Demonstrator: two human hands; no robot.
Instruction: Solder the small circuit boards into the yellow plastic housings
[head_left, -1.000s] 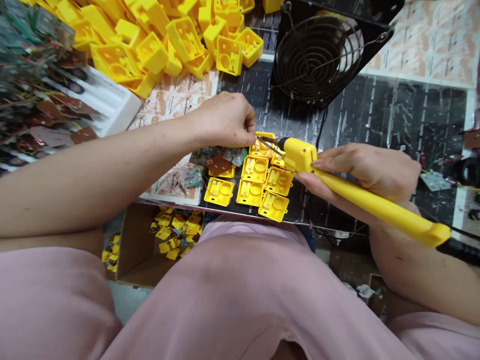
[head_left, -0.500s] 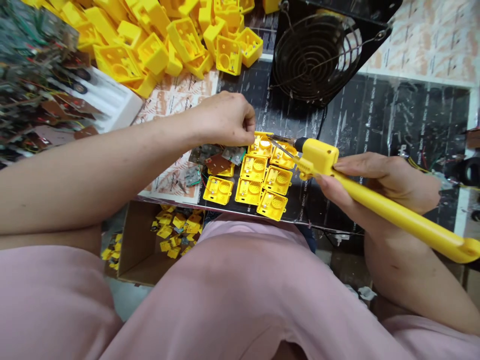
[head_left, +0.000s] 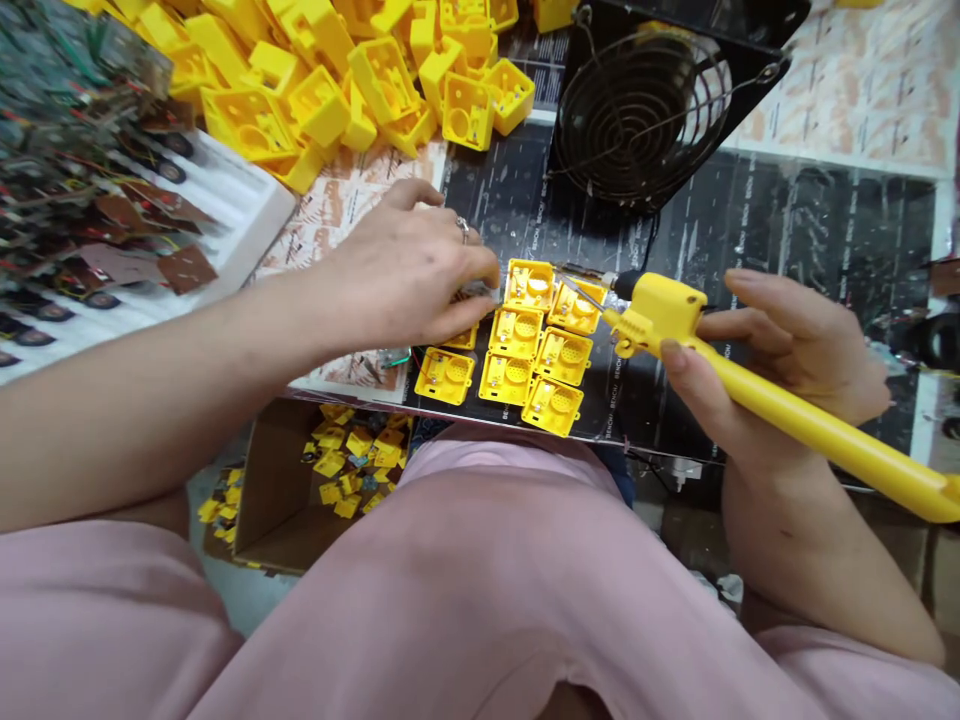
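Several small yellow housings (head_left: 525,350) lie open side up in a tight cluster on the black mat (head_left: 787,230) at the table's near edge. My left hand (head_left: 409,270) lies flat just left of them, fingers stretched out over small circuit boards that it mostly hides. My right hand (head_left: 780,350) is closed round a long yellow soldering iron (head_left: 817,435). Its thin metal tip points left and ends over the upper right housing of the cluster.
A big heap of yellow housings (head_left: 337,70) fills the far left. A white tray (head_left: 247,215) with wired boards stands at the left. A black wire-guarded fan (head_left: 637,110) sits behind the cluster. Below the table edge is a cardboard box (head_left: 277,500) with yellow parts.
My left hand has gone from a pinch at the top housing to lying flat, shifted left and down over the boards. My right hand has drawn the iron back to the right.
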